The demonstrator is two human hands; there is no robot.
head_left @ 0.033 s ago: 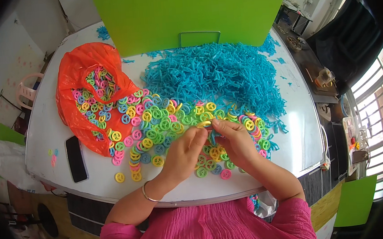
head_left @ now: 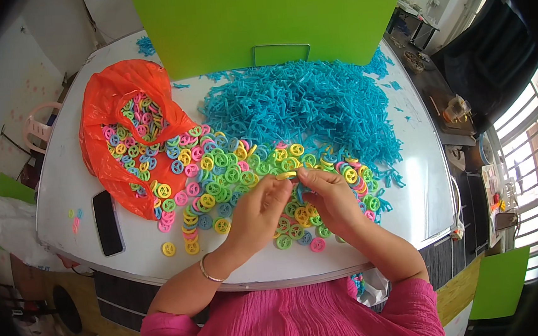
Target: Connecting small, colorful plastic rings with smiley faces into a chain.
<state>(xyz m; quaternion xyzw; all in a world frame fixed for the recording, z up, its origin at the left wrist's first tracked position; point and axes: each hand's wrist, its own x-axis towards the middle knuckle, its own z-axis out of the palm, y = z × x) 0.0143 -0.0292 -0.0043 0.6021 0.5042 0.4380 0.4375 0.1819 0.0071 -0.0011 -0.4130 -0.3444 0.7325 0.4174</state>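
Over the near middle of the table, my hands meet at the fingertips. My left hand (head_left: pixel 261 210) is closed in a pinch on a small yellow plastic wheel (head_left: pixel 286 175), spoked like a steering wheel. The fingers of my right hand (head_left: pixel 329 196) are closed against the wheel's right side. A bit of blue plastic (head_left: pixel 300 193) shows under the right fingers; whether they grip it I cannot tell. Beneath and around both hands lie many loose wheels (head_left: pixel 222 226) in green, yellow, pink and blue. Behind them is a large heap of small blue plastic pieces (head_left: pixel 295 103).
An orange-red plastic bag (head_left: pixel 101 165) lies at the left, wheels spilling from its mouth. A dark phone (head_left: pixel 108 223) rests on the white table (head_left: pixel 143 257) beside it. A bright green panel (head_left: pixel 270 16) stands at the back. Single wheels (head_left: pixel 168 249) lie near the front edge.
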